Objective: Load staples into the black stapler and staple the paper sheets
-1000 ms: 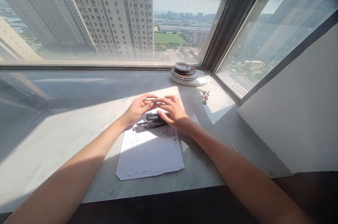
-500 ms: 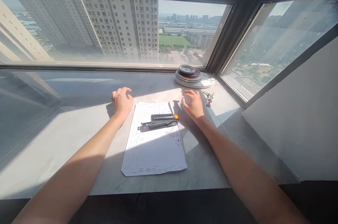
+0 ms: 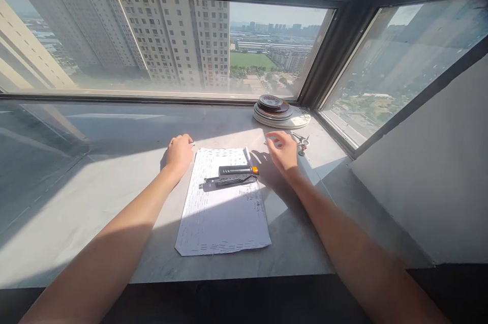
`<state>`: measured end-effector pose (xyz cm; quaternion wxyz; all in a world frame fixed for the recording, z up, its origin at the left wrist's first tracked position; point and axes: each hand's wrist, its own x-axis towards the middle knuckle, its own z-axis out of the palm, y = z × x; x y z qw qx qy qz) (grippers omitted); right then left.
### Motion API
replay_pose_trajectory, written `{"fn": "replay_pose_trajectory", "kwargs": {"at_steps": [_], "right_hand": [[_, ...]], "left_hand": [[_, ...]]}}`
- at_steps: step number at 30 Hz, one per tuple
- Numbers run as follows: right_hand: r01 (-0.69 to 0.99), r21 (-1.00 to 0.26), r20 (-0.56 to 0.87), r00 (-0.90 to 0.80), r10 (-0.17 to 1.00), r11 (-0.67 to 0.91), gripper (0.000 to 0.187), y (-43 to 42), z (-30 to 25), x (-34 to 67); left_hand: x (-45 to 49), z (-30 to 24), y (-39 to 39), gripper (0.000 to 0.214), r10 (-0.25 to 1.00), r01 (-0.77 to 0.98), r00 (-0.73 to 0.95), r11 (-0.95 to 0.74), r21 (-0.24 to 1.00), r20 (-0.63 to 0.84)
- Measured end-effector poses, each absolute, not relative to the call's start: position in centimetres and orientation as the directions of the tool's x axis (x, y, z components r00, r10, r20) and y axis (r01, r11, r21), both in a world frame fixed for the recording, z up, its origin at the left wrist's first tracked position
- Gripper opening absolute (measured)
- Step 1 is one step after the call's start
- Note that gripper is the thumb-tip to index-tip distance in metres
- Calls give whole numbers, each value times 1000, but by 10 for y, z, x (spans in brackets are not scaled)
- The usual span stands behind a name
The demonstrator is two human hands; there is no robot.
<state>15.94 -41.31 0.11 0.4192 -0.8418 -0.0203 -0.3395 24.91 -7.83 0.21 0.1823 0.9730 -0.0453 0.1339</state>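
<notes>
A sheaf of white paper (image 3: pixel 224 222) lies on the sill, its edges covered with rows of short dark marks. Across its upper part rests a black stapler (image 3: pixel 236 170) with an orange end, its jaws apart toward the left. My left hand (image 3: pixel 180 153) is beyond the paper's upper left corner, fingers curled, with a small greyish tip showing by them. To the right of the paper, my right hand (image 3: pixel 284 152) has its fingers bent inward, and a tiny light piece shows at the fingertips. Both pieces are too small to name.
A stack of plates (image 3: pixel 271 110) stands in the window corner. Right of my right hand sits a small metal corkscrew-like object (image 3: pixel 302 144). Windows with dark frames (image 3: pixel 324 59) border the pale stone sill (image 3: pixel 114 202), and a white wall (image 3: pixel 427 171) rises on the right.
My left hand has curled its fingers and moved slightly right, with a small tip now visible. My right hand has shifted slightly right and bent its fingers more. Paper and stapler stay in place.
</notes>
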Motion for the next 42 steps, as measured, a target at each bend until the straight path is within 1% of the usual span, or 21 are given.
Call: {"fn": "replay_pose_trajectory", "kwargs": {"at_steps": [1,3,4,5,6,7,8,10,11,14,16,19,23,27,32,42], "right_hand": [[412,-709,590,792,-160,-573,21,-406,7,152],[569,-705,568,810,144,-423,30,-390,15,137],[615,-692,540,788,294,-377,35,-383,16,131],[643,-674,502,760,413,-363,41,-377,16,128],[655,-657,458,740,493,-373,46,-372,14,126],[655,-643,415,733,539,-396,47,-369,12,126],[645,-636,380,739,556,-423,44,-368,8,127],[614,-636,350,770,534,-468,37,-368,2,131],[601,-639,356,784,508,-480,35,-370,-1,134],[589,-635,410,805,428,-500,32,-379,-5,141],[586,-634,437,810,391,-504,33,-386,-5,145],[583,-634,455,812,365,-508,34,-393,-6,149],[588,-630,471,809,352,-507,34,-397,-7,151],[588,-634,478,809,343,-502,36,-399,-7,151],[581,-636,464,814,350,-507,37,-399,-6,151],[588,-642,477,809,345,-492,36,-398,-7,153]], "left_hand": [[249,2,-80,20,-41,-152,958,-912,380,285],[247,2,-86,20,-52,-196,952,-859,474,301],[246,3,-90,20,-68,-234,947,-818,525,315],[245,4,-94,20,-96,-285,937,-769,572,337],[243,5,-98,20,-133,-347,920,-714,608,369],[241,6,-102,20,-177,-415,896,-659,627,408],[239,6,-105,21,-221,-482,866,-608,631,449],[233,7,-110,25,-302,-585,807,-529,614,508],[231,7,-112,26,-340,-615,787,-500,610,515],[224,7,-114,29,-458,-632,768,-432,643,448],[222,5,-115,33,-511,-630,756,-396,668,410],[223,3,-116,36,-529,-654,730,-355,668,433],[222,4,-114,26,-601,-701,662,-285,654,448],[215,7,-111,20,-591,-652,689,-252,715,419],[215,5,-112,18,-668,-661,615,-146,736,419],[217,2,-111,18,-675,-619,643,-182,764,361]]}}
